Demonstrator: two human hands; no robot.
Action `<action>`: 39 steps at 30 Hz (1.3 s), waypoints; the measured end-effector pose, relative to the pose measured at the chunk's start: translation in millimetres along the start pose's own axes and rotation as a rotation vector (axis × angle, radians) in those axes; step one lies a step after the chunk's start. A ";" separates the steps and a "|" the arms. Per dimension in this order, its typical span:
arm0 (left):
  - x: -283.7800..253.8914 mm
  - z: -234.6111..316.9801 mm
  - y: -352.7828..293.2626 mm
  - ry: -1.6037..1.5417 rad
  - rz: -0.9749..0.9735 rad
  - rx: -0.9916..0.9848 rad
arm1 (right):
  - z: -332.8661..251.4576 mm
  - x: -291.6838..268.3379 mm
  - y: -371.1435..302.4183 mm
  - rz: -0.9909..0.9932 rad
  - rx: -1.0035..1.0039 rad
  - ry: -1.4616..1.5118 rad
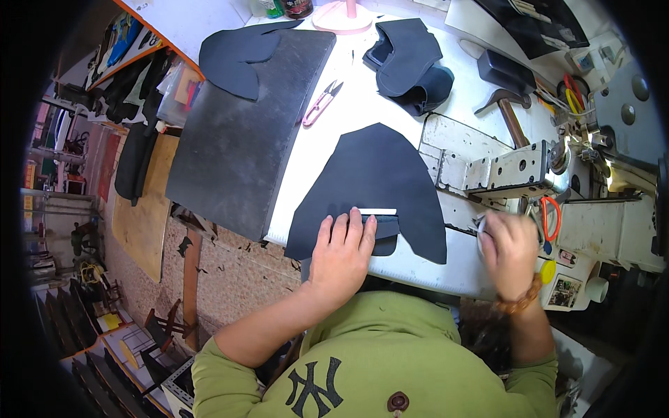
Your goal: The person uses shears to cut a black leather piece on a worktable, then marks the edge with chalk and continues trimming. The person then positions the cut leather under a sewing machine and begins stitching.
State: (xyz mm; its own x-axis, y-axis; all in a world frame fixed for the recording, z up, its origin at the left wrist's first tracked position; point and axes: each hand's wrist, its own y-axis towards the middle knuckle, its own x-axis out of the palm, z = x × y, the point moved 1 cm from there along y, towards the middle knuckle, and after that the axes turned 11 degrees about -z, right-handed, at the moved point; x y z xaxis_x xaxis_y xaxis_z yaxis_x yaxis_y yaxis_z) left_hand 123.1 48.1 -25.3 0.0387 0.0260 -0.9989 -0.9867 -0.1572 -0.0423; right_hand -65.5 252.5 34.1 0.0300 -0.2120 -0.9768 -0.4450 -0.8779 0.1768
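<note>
A large black leather-like sheet, rounded at its far end, lies on the white worktable in front of me. My left hand rests on its near part with the fingers stretched out flat. By those fingertips a narrow white strip lies along a slot-like edge, with a smaller black flap just below it. To the right, beside the sewing machine, my right hand is closed, with a small whitish piece at its fingertips. The fingers partly hide that piece, and its kind is unclear.
A dark mat with another black cut piece covers the table's left. Pink thread snips lie beside it. Behind are folded black pieces. At right stand a hammer, a sewing machine arm and red-handled scissors.
</note>
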 end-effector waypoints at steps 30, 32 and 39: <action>-2.6 -27.0 87.4 -0.340 -0.180 0.343 | -71.8 75.5 19.8 -0.218 -0.251 0.150; -2.7 -26.9 88.3 -0.354 -0.182 0.344 | -72.3 75.9 18.9 -0.214 -0.244 0.149; 0.7 -32.8 92.6 -0.516 -0.209 0.280 | -74.0 77.2 17.3 -0.202 -0.223 0.151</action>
State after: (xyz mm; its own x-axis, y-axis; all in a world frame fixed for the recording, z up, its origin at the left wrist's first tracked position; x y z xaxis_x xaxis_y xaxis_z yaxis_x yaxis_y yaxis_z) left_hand 36.9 1.1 -30.6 0.2226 0.5128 -0.8292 -0.9733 0.1656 -0.1589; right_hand -4.7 189.2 -29.3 0.2372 -0.0703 -0.9689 -0.2100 -0.9775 0.0195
